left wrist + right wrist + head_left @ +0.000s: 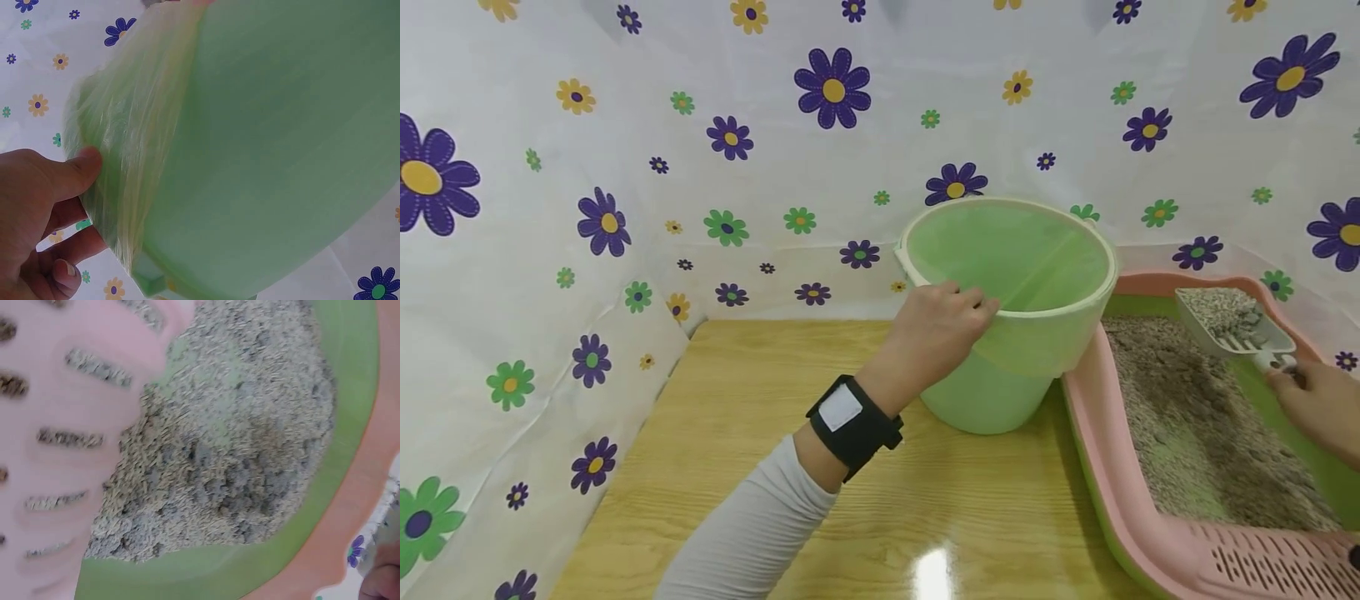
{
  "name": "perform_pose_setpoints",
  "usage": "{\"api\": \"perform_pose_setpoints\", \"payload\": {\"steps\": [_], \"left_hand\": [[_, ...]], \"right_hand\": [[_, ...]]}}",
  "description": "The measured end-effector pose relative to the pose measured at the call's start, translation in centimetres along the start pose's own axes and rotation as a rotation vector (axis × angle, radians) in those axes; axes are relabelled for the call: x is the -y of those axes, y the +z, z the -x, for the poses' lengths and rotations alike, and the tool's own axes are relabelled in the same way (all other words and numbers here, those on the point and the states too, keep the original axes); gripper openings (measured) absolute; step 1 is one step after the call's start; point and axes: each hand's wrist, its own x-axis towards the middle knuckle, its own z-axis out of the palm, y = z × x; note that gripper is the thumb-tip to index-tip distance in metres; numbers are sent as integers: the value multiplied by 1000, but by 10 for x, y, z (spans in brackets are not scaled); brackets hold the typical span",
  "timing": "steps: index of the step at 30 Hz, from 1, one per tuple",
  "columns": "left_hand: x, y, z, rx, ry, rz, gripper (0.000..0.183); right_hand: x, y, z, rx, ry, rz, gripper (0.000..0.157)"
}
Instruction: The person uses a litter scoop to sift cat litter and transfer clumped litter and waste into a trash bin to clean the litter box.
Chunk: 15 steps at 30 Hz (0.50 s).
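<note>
Head cam: L hand [934, 333] grasping rim of light-green round plastic bucket [988, 408] thru thin yellowish plastic film [1022, 354] folded over it. Bucket's on yellow wood-grain table [1000, 517], tilt hard to judge, just by L edge of pink-and-green plastic tray [1108, 433]. R hand [1321, 404], partly cut off, grips white slotted plastic scoop [1273, 336] w/ grey-beige granules [1221, 310], nr tray's far R corner.

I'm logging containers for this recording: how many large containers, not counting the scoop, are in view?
2. In the head view, the green bucket is right of centre; the pink-rimmed tray, holding granules, is to its right, partly out of frame. No other shows.
</note>
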Motion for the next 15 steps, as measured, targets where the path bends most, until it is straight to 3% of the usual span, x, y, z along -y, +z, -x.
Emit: {"api": "perform_pose_setpoints", "payload": {"steps": [5, 15], "left_hand": [[0, 2, 1, 3, -2, 16, 25], [0, 0, 0, -19, -20, 41, 25]], "right_hand": [[12, -3, 1, -129, -12, -32, 39], [29, -10, -4, -239, 29, -90, 40]]}}
